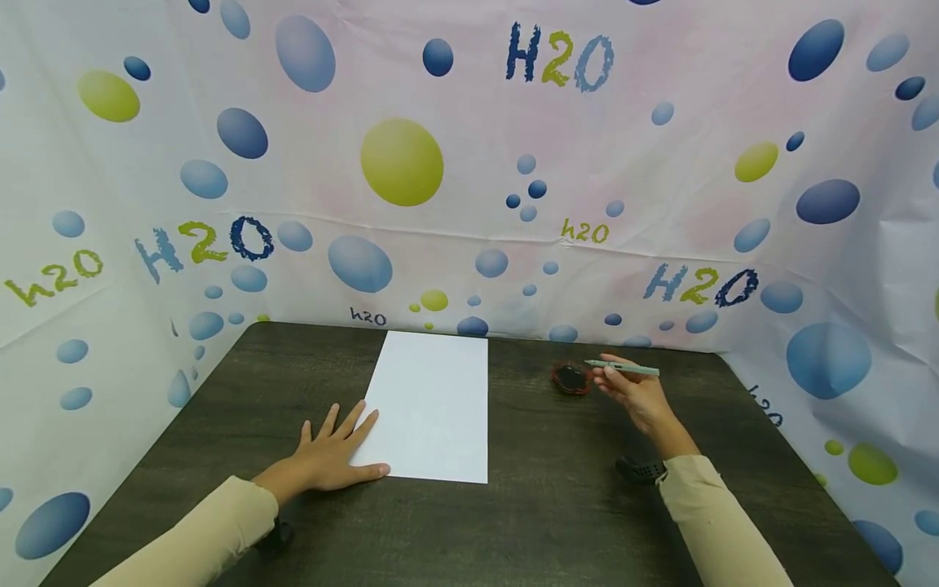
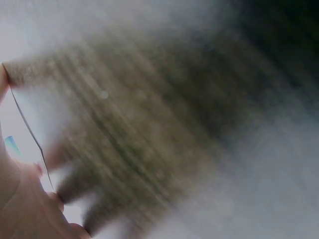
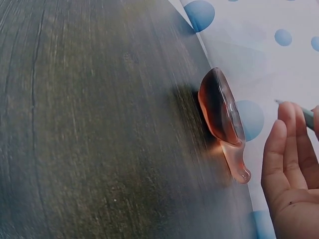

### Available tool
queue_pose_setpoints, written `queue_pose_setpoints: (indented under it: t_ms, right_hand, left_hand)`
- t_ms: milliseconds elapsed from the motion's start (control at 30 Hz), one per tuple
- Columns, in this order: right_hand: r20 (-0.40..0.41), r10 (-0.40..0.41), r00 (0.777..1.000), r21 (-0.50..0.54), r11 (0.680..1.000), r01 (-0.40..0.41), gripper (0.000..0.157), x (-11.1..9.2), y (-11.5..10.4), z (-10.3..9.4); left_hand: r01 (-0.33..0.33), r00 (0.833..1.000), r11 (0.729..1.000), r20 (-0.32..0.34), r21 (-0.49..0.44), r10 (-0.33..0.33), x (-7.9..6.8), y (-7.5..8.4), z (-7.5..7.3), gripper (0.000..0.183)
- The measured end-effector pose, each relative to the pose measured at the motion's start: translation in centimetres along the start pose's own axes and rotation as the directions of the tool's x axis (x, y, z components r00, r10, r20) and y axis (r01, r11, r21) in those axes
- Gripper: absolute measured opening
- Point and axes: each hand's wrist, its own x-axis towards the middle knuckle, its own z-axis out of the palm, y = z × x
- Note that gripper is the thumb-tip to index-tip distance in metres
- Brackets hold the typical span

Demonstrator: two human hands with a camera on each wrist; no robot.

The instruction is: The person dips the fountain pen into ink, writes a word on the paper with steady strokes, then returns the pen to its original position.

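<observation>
A pale green pen (image 1: pixel 623 368) is sitting right of centre in the head view, and the right hand (image 1: pixel 637 397) is pinching it between thumb and fingers, its tip pointing toward the left of the frame. Just below and left of that tip, a small translucent red-orange dish (image 3: pixel 209 117) is resting on the table, looking dark inside; in the right wrist view its knobbed handle (image 3: pixel 238 167) is pointing down toward the lower right, and the pen tip is showing apart from it, at the right edge. Left of the dish, 1 white sheet of paper (image 1: pixel 433 408) is lying flat near the middle of the head view. At its lower left, the left hand (image 1: pixel 330 461) is spreading its fingers, the thumb reaching over the bottom corner. Pale sleeves (image 1: pixel 726 522) are covering both forearms. The dark wood-grain table (image 1: pixel 528 530) is filling the lower half, blurring in the left wrist view, and a white backdrop (image 1: pixel 469 114) with blue and green bubbles and "H2O" lettering is hanging across the top.
</observation>
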Motion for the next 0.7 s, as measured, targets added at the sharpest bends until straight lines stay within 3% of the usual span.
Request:
queue_pose_setpoints:
  t_ms: [133,267,500,700]
  right_hand:
    - [0.017,0.014,1.0,-0.04,0.999,-0.013,0.033,0.0,-0.2,0.0]
    - [-0.022,0.044,0.999,-0.105,0.993,-0.046,0.023,0.1,-0.5,0.1]
    - [-0.061,0.071,0.996,-0.149,0.986,-0.079,0.038,0.5,-0.9,0.6]
    - [-0.063,0.067,0.996,-0.235,0.969,-0.08,0.031,1.2,-1.1,0.5]
  left_hand:
    - [0.004,1.0,1.0,0.0,0.01,-0.004,-0.1,0.0,0.0,0.096]
    - [0.001,1.0,1.0,0.004,0.005,-0.001,-0.2,0.2,-0.1,0.096]
    - [0.0,1.0,1.0,0.008,0.006,0.0,0.0,-0.1,-0.1,0.097]
    - [0.004,1.0,1.0,0.014,0.002,-0.004,0.2,-0.1,0.0,0.098]
